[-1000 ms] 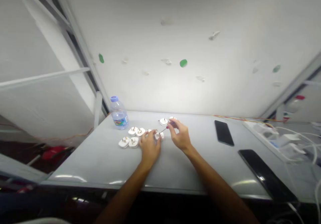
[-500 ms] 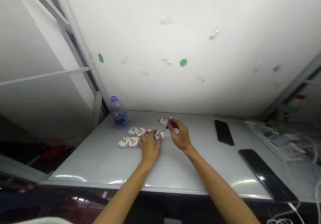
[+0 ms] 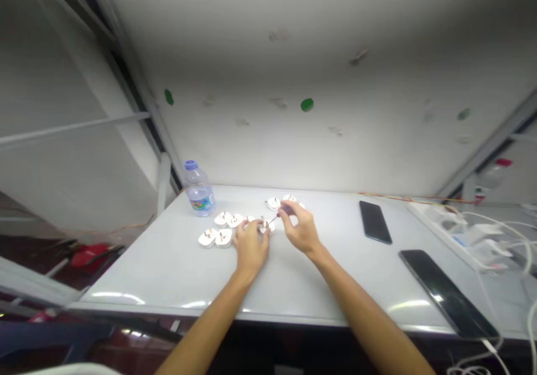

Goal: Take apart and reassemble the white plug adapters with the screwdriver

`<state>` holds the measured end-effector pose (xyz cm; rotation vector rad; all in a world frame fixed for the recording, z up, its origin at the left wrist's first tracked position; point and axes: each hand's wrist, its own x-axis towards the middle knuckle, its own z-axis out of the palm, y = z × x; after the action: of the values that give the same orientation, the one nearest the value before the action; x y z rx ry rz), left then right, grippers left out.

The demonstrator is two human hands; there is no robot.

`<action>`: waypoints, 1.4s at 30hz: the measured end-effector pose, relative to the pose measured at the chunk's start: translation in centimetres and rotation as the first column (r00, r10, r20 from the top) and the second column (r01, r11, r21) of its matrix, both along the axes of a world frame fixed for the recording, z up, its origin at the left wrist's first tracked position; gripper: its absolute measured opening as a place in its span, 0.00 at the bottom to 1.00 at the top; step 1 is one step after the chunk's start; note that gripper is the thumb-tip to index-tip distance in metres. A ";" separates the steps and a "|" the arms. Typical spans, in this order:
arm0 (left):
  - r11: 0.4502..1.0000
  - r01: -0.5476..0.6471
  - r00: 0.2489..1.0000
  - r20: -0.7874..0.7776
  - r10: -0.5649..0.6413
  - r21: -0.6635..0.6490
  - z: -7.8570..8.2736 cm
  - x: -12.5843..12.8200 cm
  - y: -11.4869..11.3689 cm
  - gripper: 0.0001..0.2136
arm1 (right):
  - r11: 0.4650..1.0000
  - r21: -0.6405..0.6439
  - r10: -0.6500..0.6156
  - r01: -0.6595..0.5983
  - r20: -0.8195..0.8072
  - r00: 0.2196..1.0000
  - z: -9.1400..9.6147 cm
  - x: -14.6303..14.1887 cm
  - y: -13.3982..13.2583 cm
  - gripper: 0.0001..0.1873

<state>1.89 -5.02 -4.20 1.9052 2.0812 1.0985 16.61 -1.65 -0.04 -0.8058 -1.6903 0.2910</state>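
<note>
My left hand point(image 3: 250, 247) rests on the table with its fingers closed around a white plug point(image 3: 267, 227), whose pins face up. In my right hand point(image 3: 301, 229) a thin screwdriver point(image 3: 273, 219) is pinched between the fingertips, its shaft slanting down left to that plug. Whether the tip touches it is too small to tell. Left of my left hand lie several more white plugs point(image 3: 224, 238), pins up, one partly hidden by the fingers. Another small group of plugs point(image 3: 274, 203) sits behind my right hand, partly covered by it.
A water bottle point(image 3: 198, 190) with a blue cap stands at the back left. On the right lie a dark phone point(image 3: 375, 221) and a larger dark device point(image 3: 447, 291). Beyond them is a white power strip point(image 3: 451, 235) with cables. A wall point(image 3: 268, 151) closes off the back.
My right hand and the screwdriver have shifted very slightly downward. My left hand stays in place on the plug. The wall looks darker.
</note>
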 end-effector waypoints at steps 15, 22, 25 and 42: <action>0.999 0.032 0.998 -0.059 -0.032 -0.006 0.7 0.2 -0.4 0.10 | 0.999 -0.035 0.023 -0.023 0.001 1.000 0.1 -0.1 -0.1 0.11; 0.999 0.041 0.997 -0.072 -0.041 -0.005 0.7 0.3 -0.4 0.10 | 1.000 -0.025 0.013 -0.014 -0.010 1.000 0.4 0.2 -0.2 0.11; 0.999 0.032 0.997 -0.072 -0.033 -0.012 0.7 0.3 -0.4 0.10 | 1.000 -0.024 0.009 -0.010 -0.006 1.000 0.3 0.2 -0.2 0.12; 0.999 0.049 0.997 -0.055 -0.049 -0.012 0.8 0.3 -0.5 0.10 | 0.994 0.111 -0.026 -0.005 0.275 0.961 1.1 -0.8 0.5 0.16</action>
<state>2.15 -5.50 -3.39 1.9922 2.0520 1.0348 15.77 -1.15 1.07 -0.8002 -1.9442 0.0770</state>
